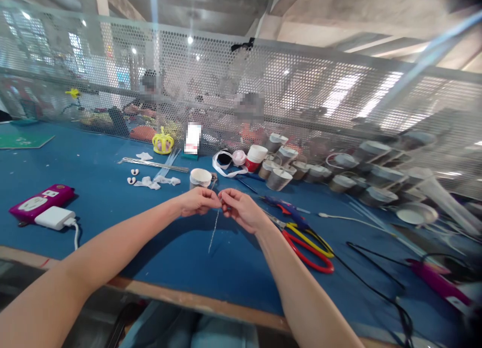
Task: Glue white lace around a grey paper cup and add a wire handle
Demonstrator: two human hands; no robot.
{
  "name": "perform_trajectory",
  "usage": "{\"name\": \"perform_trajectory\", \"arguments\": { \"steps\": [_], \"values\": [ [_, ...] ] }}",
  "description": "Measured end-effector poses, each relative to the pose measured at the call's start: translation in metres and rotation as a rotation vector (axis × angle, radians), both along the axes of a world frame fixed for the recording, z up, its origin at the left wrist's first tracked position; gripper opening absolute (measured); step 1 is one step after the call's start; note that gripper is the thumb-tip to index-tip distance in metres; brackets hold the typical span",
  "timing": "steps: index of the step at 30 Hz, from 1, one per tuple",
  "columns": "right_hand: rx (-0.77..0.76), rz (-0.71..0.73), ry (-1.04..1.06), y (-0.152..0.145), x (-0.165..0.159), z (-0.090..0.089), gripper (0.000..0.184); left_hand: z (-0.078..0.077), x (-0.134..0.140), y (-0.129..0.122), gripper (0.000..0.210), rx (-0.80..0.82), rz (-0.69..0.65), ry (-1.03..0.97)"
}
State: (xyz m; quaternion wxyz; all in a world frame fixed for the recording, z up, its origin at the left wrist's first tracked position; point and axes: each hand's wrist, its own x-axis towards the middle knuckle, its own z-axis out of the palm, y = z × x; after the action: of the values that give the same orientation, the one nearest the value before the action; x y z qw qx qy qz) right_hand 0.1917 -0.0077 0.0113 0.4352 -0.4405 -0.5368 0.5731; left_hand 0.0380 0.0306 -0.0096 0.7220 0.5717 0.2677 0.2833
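At centre frame, the left hand and right hand meet fingertip to fingertip, both pinched shut on a thin pale strand that hangs from between them toward the blue surface; it may be wire or thread. A white cup stands just behind the hands, scissors lie to the right, a charger at left. Metal tins line a perforated screen across the upper frame, with people seated beyond.
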Motion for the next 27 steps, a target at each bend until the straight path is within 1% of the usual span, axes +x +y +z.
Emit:
{"name": "perform_trajectory", "arguments": {
  "steps": [3,9,12,14,19,22,27],
  "values": [
    [0.012,-0.024,-0.034,0.000,-0.001,-0.001,0.032,0.000,0.001,-0.002,0.029,-0.004,-0.004,0.001],
    [0.068,-0.119,-0.101,0.004,-0.003,-0.008,0.032,0.001,0.004,-0.005,0.030,0.017,0.057,0.046],
    [0.082,-0.151,-0.115,0.005,-0.004,-0.010,0.032,0.000,0.005,-0.005,0.029,0.009,0.049,0.040],
    [0.073,-0.148,-0.111,0.004,-0.004,-0.010,0.032,0.000,0.005,-0.004,0.029,-0.004,0.030,0.035],
    [0.032,-0.073,-0.073,0.000,-0.004,-0.004,0.033,0.000,0.001,-0.001,0.032,-0.031,-0.015,0.013],
    [0.025,-0.070,-0.072,0.000,-0.003,-0.003,0.032,0.000,0.001,-0.002,0.031,-0.012,-0.037,0.015],
    [0.033,-0.135,-0.084,0.003,-0.003,-0.007,0.032,0.001,0.003,-0.005,0.030,0.066,0.038,0.054]
  ]
}}
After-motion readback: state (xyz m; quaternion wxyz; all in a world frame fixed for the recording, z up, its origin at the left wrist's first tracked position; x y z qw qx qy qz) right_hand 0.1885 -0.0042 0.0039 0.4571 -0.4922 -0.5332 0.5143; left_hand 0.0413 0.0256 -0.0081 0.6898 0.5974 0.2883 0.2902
